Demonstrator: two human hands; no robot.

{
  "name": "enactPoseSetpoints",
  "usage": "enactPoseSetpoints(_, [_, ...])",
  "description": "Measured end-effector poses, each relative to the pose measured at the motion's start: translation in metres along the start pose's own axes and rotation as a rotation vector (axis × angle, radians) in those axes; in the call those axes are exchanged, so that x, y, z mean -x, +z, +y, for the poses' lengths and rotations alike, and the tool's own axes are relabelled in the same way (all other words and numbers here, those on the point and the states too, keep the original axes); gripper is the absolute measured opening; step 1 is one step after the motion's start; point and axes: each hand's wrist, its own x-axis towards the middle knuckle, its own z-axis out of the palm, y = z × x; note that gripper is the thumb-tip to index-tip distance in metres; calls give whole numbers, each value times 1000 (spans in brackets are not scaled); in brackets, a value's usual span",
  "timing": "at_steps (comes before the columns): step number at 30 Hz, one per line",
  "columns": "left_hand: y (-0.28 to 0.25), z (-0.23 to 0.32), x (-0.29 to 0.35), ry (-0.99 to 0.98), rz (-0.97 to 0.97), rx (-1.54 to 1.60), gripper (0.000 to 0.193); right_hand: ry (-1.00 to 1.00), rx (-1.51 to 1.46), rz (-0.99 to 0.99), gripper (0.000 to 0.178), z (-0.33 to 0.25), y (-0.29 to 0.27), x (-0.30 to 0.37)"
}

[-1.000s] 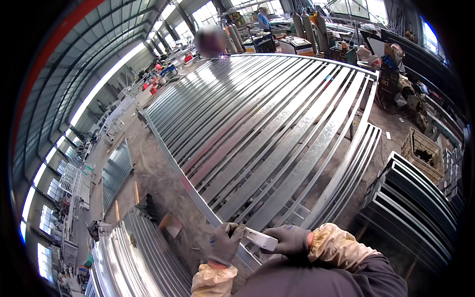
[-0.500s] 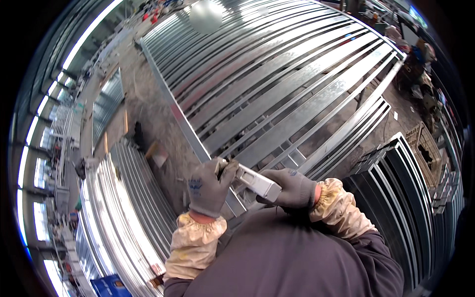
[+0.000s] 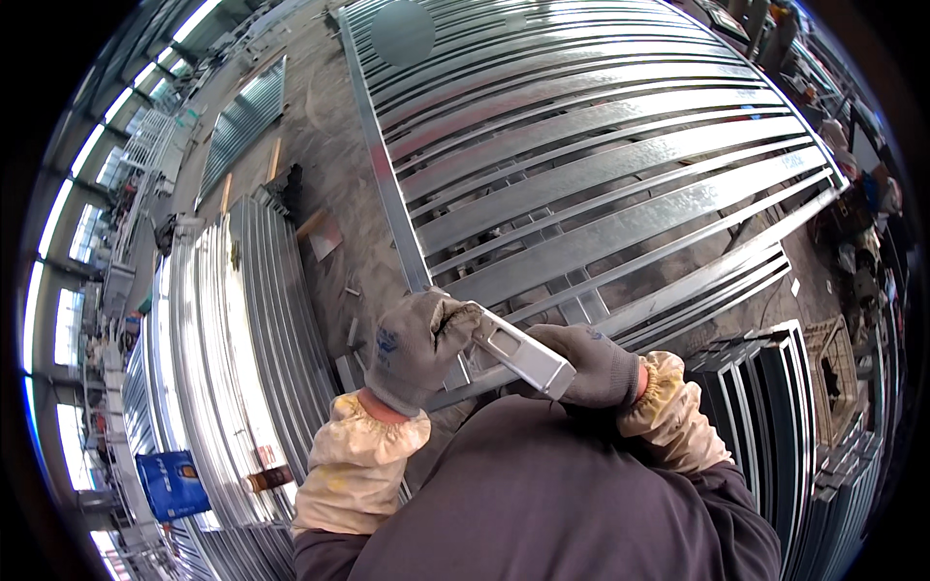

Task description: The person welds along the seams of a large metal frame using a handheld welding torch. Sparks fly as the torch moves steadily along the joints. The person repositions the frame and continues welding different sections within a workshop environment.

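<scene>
Both my hands, in grey work gloves, grip a short silver rectangular metal piece (image 3: pixel 539 365) in front of my body. It has a rectangular cutout in its upper face and slants down toward the right. My left hand (image 3: pixel 415 351) is closed round its far left end, the thumb on top. My right hand (image 3: pixel 599 370) holds the near right end from the side, with most of its fingers hidden behind the piece. Just beyond the hands lies a large slatted galvanized metal frame (image 3: pixel 620 247), its corner passing under my left hand.
Long metal profiles (image 3: pixel 208 358) are stacked at the left, with a blue bag (image 3: pixel 172 484) on them. Dark metal profiles (image 3: pixel 751 407) stand at the right, beside a brown crate (image 3: pixel 835 373). A smaller slatted panel (image 3: pixel 242 126) lies on the floor at the far left.
My view has turned, so the large frame and the stacks sit differently in it. The metal piece stays in both hands and appears slightly lower and farther right.
</scene>
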Motion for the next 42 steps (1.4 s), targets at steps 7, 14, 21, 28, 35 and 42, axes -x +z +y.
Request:
enactPoseSetpoints(7, [20,17,6,-140,245,69,13,-164,-246,-20,48,29,-23,-11])
enactPoseSetpoints(14, [58,28,64,-335,253,289,29,-152,-393,-115,55,46,-61,-30])
enactPoseSetpoints(21, [77,32,86,-707,35,808,38,-112,-485,-231,56,35,-70,-62])
enactPoseSetpoints(28, [65,-16,110,-487,-74,905,61,-260,-559,-208,66,-13,-7,-105])
enactPoseSetpoints(35, [1,-59,144,-375,-27,848,66,-267,-285,-35,34,-61,111,-183])
enactPoseSetpoints(42, [-55,-130,219,-644,481,853,43,-181,-91,139,24,-86,252,-273])
